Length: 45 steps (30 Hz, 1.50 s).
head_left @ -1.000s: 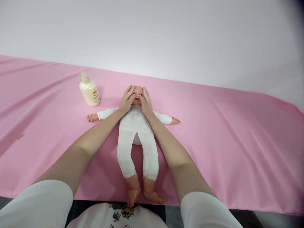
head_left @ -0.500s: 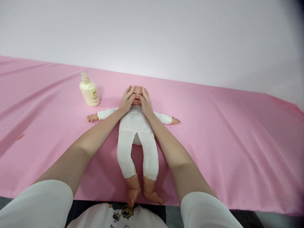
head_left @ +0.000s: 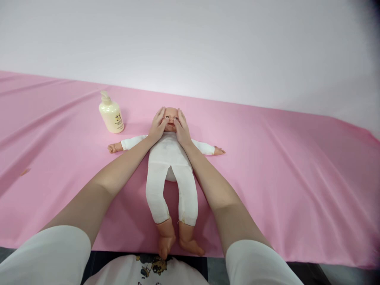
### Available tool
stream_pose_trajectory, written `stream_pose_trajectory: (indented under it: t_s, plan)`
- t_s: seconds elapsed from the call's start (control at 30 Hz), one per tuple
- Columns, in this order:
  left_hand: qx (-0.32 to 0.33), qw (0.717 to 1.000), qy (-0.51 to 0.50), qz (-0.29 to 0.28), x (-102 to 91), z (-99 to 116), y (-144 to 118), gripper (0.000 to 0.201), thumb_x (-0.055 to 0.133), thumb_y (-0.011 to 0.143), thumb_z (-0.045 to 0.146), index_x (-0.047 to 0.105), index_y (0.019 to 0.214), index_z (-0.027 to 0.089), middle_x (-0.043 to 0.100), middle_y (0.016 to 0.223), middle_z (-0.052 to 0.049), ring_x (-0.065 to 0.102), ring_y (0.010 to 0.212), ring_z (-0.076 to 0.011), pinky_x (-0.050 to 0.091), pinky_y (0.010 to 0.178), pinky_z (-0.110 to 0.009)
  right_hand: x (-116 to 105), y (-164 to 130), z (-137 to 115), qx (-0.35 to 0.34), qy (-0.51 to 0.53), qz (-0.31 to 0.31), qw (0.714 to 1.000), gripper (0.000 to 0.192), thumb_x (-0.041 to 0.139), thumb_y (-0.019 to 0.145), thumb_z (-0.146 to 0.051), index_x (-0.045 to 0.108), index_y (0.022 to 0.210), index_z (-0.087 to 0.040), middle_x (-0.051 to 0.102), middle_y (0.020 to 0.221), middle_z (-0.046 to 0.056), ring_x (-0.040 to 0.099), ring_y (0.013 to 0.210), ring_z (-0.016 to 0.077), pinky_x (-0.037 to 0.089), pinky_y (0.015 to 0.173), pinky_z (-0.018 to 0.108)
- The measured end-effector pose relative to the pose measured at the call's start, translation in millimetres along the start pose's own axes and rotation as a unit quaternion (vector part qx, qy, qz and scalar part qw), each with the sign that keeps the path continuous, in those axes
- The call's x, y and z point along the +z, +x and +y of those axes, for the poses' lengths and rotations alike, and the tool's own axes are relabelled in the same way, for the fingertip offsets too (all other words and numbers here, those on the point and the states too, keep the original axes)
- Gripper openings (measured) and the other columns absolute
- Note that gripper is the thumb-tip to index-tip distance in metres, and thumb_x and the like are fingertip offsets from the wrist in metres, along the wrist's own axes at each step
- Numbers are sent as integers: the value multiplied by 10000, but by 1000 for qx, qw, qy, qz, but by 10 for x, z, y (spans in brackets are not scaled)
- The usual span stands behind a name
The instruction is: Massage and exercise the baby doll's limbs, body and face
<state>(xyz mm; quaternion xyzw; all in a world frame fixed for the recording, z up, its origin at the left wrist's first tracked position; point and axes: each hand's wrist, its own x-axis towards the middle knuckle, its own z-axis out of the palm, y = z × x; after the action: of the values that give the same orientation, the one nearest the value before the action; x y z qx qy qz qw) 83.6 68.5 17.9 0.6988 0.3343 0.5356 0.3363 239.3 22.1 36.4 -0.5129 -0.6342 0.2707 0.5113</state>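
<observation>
A baby doll (head_left: 170,166) in a white bodysuit lies on its back on the pink cloth (head_left: 282,166), arms spread, feet toward me. My left hand (head_left: 157,126) rests flat on the left side of the doll's head, fingers along the cheek. My right hand (head_left: 181,128) lies against the right side of the head, thumb near the mouth. Between the two hands only the middle of the doll's face shows. A cream pump bottle (head_left: 111,113) stands left of the doll's head, apart from my left hand.
The pink cloth covers the whole surface, with folds at the left. A plain pale wall (head_left: 208,47) runs behind it. My white sleeves and printed shirt fill the bottom edge.
My fingers have shifted very slightly on the doll's face. The doll and the bottle have not moved.
</observation>
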Motion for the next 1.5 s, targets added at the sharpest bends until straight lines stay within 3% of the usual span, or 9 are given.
stream_pose_trajectory:
  t_s: [0.1, 0.3, 0.57, 0.83, 1.03, 1.2, 1.37, 1.5]
  plan:
    - [-3, 1000, 1, 3, 3, -6, 7, 750, 508, 954, 688, 469, 1555, 240, 373, 1686, -119, 296, 1599, -279, 173, 1347, -457, 2, 2, 6, 2, 3, 2, 1000, 907, 367, 929, -793, 285, 1648, -247, 205, 1742, 6, 149, 1651, 186, 85, 1398, 428]
    - [17, 1000, -9, -18, -16, 42, -9, 598, 497, 978, 653, 620, 1425, 274, 381, 1681, -86, 283, 1603, -291, 182, 1344, -471, -19, -14, -29, -20, 2, -22, 1000, 773, 303, 967, -775, 472, 1559, -307, 278, 1713, -47, 98, 1661, 178, 104, 1399, 431]
    - [-12, 1000, -4, -2, -4, -10, 7, 719, 515, 966, 661, 459, 1564, 266, 359, 1699, -88, 267, 1611, -276, 157, 1348, -444, 16, 17, 64, 13, 39, 9, 999, 989, 420, 891, -830, 228, 1669, -250, 186, 1747, 4, 127, 1658, 214, 62, 1398, 445]
    - [9, 1000, -18, -17, -27, 32, 1, 605, 531, 963, 647, 619, 1435, 278, 390, 1679, -74, 285, 1601, -283, 185, 1340, -440, -16, -12, -20, -21, 43, -7, 999, 776, 420, 950, -735, 493, 1548, -245, 286, 1711, 8, 135, 1653, 202, 107, 1397, 418]
    - [12, 1000, -21, -17, -28, 62, -13, 643, 508, 964, 683, 602, 1451, 273, 385, 1681, -77, 287, 1600, -276, 178, 1341, -427, -13, -28, -44, -43, 52, 3, 998, 709, 407, 962, -724, 513, 1513, -291, 392, 1659, -10, 192, 1635, 190, 83, 1400, 434]
    - [13, 1000, -20, -12, -22, 67, -22, 654, 467, 973, 698, 605, 1446, 268, 383, 1684, -68, 293, 1600, -264, 180, 1345, -407, -9, -14, -12, -30, 68, 14, 997, 698, 428, 947, -724, 529, 1486, -292, 385, 1663, -4, 208, 1630, 186, 106, 1399, 434]
    - [3, 1000, -27, -8, -35, 104, -43, 676, 307, 1023, 671, 581, 1466, 239, 404, 1674, -76, 304, 1599, -232, 217, 1341, -396, 3, -4, 28, -20, 99, 29, 994, 706, 424, 947, -690, 481, 1512, -271, 367, 1676, 16, 265, 1610, 191, 154, 1391, 439]
    - [-10, 998, -56, 7, -24, 58, -20, 663, 350, 1017, 652, 565, 1469, 218, 440, 1656, -85, 342, 1584, -222, 234, 1338, -389, 10, -5, 29, -13, 119, 36, 992, 731, 425, 944, -674, 450, 1533, -241, 369, 1676, 36, 294, 1600, 197, 172, 1387, 423]
